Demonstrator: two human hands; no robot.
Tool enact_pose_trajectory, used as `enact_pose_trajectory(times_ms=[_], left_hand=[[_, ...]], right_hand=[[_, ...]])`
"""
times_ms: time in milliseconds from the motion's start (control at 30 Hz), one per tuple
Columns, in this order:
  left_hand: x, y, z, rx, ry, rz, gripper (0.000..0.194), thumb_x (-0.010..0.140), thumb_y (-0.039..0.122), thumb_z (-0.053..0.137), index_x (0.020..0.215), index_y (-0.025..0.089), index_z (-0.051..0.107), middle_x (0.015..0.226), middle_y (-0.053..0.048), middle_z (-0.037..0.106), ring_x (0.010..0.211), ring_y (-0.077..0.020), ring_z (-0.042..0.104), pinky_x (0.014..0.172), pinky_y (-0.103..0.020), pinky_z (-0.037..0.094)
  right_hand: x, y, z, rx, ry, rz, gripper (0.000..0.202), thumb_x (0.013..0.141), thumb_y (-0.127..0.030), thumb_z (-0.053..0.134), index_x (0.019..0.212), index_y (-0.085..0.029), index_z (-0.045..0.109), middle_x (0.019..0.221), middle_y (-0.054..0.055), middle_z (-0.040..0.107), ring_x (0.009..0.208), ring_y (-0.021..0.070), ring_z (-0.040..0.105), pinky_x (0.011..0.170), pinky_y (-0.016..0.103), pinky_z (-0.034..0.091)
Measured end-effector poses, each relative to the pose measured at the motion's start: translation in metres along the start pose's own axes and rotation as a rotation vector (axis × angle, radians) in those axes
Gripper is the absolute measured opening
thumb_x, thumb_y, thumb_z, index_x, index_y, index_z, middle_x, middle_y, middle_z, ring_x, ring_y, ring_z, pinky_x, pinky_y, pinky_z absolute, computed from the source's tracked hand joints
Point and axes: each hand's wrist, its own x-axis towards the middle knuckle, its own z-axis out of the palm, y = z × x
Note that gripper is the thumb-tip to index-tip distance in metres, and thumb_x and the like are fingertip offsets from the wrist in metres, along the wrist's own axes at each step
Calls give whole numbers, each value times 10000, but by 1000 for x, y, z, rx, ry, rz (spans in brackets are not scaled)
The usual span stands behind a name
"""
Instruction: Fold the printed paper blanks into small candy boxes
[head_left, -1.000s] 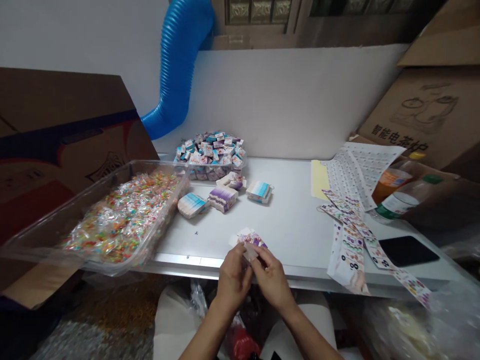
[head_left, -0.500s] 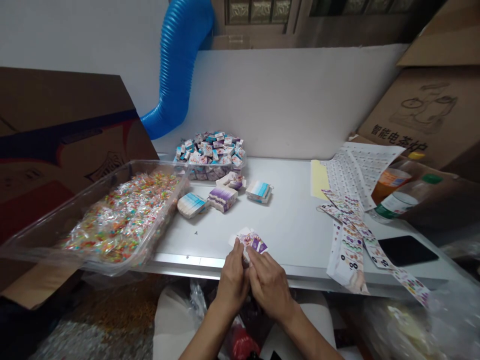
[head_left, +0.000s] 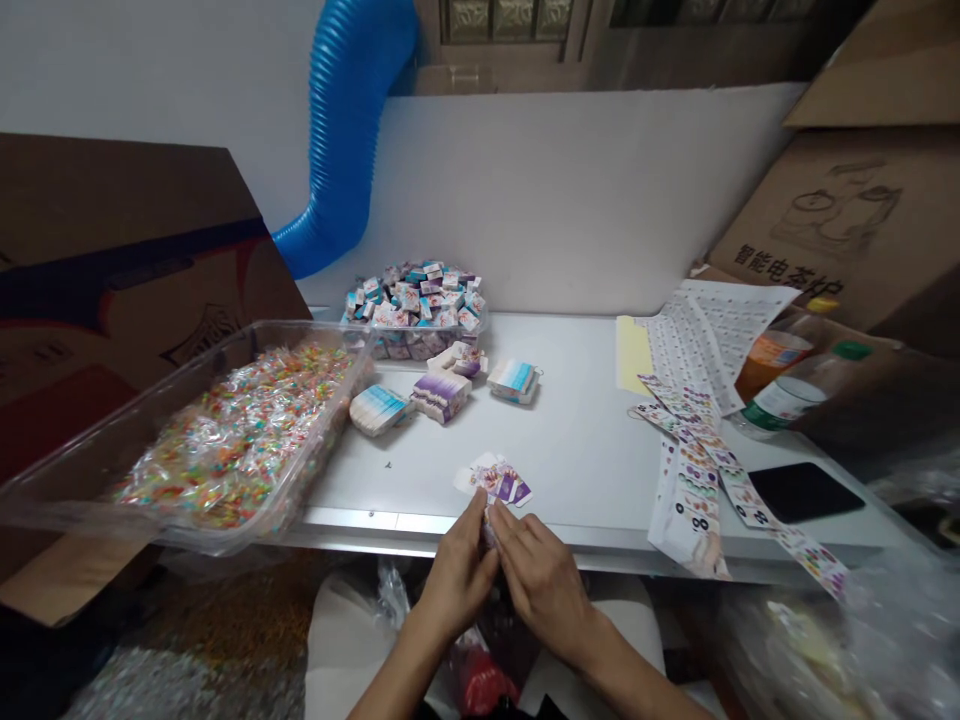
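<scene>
At the table's front edge my left hand (head_left: 459,560) and my right hand (head_left: 544,575) come together, fingers closed around a small printed carton (head_left: 490,528) that they mostly hide. Just beyond the fingertips lie a few flat white-and-purple carton blanks (head_left: 504,478), slightly fanned on the table. Farther back are stacks of flat blanks: a blue-and-white one (head_left: 379,409), a purple-and-white one (head_left: 441,396) and another blue-and-white one (head_left: 513,380). Behind them a clear tub (head_left: 420,345) is heaped with small folded boxes (head_left: 416,297).
To the left, a clear plastic bin (head_left: 300,468) holds many small wrapped, multicoloured pieces. Printed sheets (head_left: 720,335), sticker strips (head_left: 694,490), a phone (head_left: 805,491) and bottles (head_left: 787,400) occupy the right side. Cardboard boxes (head_left: 825,220) flank the table; a blue hose (head_left: 341,130) hangs behind.
My hands have drawn slightly back from the flat blanks, with the small carton between their fingers. The whole view has shifted slightly.
</scene>
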Motion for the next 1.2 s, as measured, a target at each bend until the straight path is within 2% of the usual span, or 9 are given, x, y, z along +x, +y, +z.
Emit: enact_pose_trajectory(times_ms=[133, 267, 400, 600, 700, 867, 967, 1067, 1200], left_hand=[[-2, 0, -2, 2, 18, -94, 596, 853, 225, 462, 1401, 120, 251, 1372, -151, 444, 1259, -245, 436, 1032, -442, 381], [-5, -1, -8, 77, 13, -98, 602, 822, 200, 465, 1382, 95, 271, 1317, -175, 494, 1213, -255, 485, 984, -438, 430], [-17, -1, -10, 189, 36, -69, 538, 858, 238, 453, 1366, 155, 296, 1241, -150, 557, 1131, -238, 550, 921, -408, 474], [-30, 1, -9, 493, -90, -187, 585, 754, 461, 629, 1223, 143, 485, 1090, -172, 640, 978, -332, 614, 797, -450, 503], [-25, 0, -9, 412, -10, -280, 464, 829, 495, 516, 1136, 149, 545, 1028, -156, 662, 943, -317, 626, 801, -468, 486], [7, -4, 2, -241, 267, -532, 481, 797, 496, 575, 1104, 128, 536, 1006, -141, 676, 909, -241, 658, 814, -376, 503], [25, -3, 8, -520, 315, -530, 508, 781, 468, 606, 1123, 104, 510, 1050, -152, 667, 962, -231, 647, 832, -346, 507], [29, -2, 5, -450, 295, -435, 455, 789, 380, 599, 1153, 126, 500, 1065, -126, 661, 952, -227, 644, 834, -360, 508], [20, 1, -6, 24, 204, -209, 574, 697, 220, 606, 1243, 150, 446, 1147, -122, 600, 1047, -262, 576, 912, -437, 456]], right_hand=[[-6, -6, 6, 73, 129, 97, 414, 883, -110, 423, 1285, -175, 495, 1166, 115, 636, 947, 234, 596, 797, 402, 515], [-4, -8, 2, 45, 9, 14, 408, 867, -126, 442, 1266, -144, 524, 1216, 143, 603, 987, 269, 581, 824, 432, 485], [17, 17, 1, 205, -61, 184, 311, 925, -224, 388, 1121, -217, 629, 983, 66, 701, 849, 193, 611, 760, 325, 483], [44, 56, 28, -135, -194, 249, 404, 843, -285, 545, 1228, -163, 537, 1167, 131, 619, 979, 276, 523, 821, 401, 393], [47, 59, 32, -147, -180, 280, 397, 817, -260, 577, 1199, -155, 557, 1056, 139, 644, 958, 284, 517, 831, 416, 372], [44, 40, 19, 319, -33, 419, 183, 834, -239, 532, 976, -194, 639, 913, 57, 650, 848, 198, 565, 779, 316, 425], [34, 19, 11, 578, 45, 445, 151, 842, -244, 506, 920, -206, 630, 890, 31, 648, 810, 173, 583, 754, 282, 449], [24, 10, 2, 760, -83, 472, 231, 823, -233, 516, 1025, -206, 623, 951, 42, 668, 863, 187, 606, 807, 307, 460], [29, 22, -8, 926, -147, 573, 339, 828, -324, 538, 1125, -173, 602, 939, 58, 681, 918, 202, 610, 836, 323, 453]])
